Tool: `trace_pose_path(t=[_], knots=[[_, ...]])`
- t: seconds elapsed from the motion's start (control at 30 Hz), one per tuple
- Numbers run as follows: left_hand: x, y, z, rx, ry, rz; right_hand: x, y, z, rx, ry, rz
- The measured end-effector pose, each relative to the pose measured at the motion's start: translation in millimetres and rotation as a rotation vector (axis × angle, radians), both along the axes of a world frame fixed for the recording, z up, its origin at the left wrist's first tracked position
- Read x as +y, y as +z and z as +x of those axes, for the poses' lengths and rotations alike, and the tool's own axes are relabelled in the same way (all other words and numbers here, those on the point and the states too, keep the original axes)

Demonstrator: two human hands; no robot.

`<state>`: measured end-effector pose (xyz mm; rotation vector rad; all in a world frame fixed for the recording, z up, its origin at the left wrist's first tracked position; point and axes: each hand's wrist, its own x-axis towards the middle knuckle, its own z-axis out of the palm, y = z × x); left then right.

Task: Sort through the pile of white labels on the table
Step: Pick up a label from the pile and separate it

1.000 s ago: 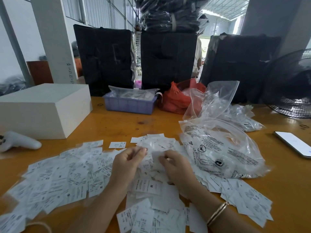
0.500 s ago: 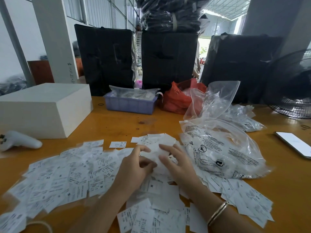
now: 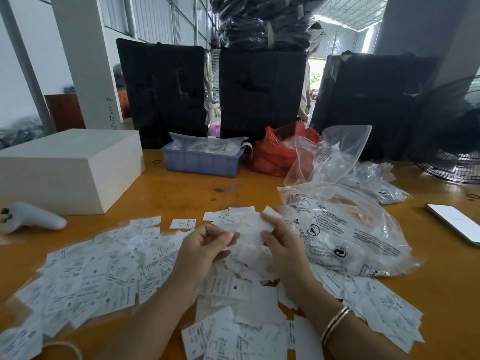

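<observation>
A wide pile of white printed labels (image 3: 104,271) is spread over the orange table (image 3: 181,193), from the left edge to the right of my arms. My left hand (image 3: 205,245) is raised a little above the pile with its fingers curled, thumb and fingertips pinching at a blurred white label (image 3: 246,229). My right hand (image 3: 283,242) holds the other side of that same bunch of labels, fingers bent round it. A gold bangle is on my right wrist.
A clear printed plastic bag (image 3: 345,235) of labels lies just right of my hands. Behind stand a purple tray (image 3: 202,162), a red bag (image 3: 278,154) and black bundles. A white box (image 3: 65,167) and white controller (image 3: 31,219) are left; a phone (image 3: 457,222) and fan are right.
Both hands have lifted off the pile and come together, now holding a small bunch of labels between them above the heap.
</observation>
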<state>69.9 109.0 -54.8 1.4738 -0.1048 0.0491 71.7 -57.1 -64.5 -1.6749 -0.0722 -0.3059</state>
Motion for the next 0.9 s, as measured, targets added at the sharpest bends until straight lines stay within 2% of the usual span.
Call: trace_pose_path(t=[0.1,0.2,0.4,0.57,0.7,0.8,0.9], knots=[[1.3,1.4,-0.7,0.004,-0.027,0.008,-3.4,-0.5,1.3,-0.03,0.057,0.238],[2.3,-0.6,-0.7,-0.062,0.006,0.104,-7.8,0.6,3.0,-0.009,0.042,0.358],[3.6,-5.5,4.3,-0.261,0.145,0.38,-11.8,4.7,0.6,-0.01,0.037,0.421],[3.2,-9.7,8.5,-0.254,0.179,0.398,-9.9,1.5,-2.5,-0.096,0.171,0.468],[4.0,-10.1,6.6,-0.361,0.154,0.485,-3.9,2.6,-4.0,-0.068,0.11,0.263],[4.7,-10.3,3.8,-0.484,0.169,0.591,-1.0,1.3,-4.7,-0.059,0.128,0.182],[4.5,-9.0,3.7,-0.523,0.193,0.617,-0.2,2.2,-6.5,-0.109,0.116,0.142]])
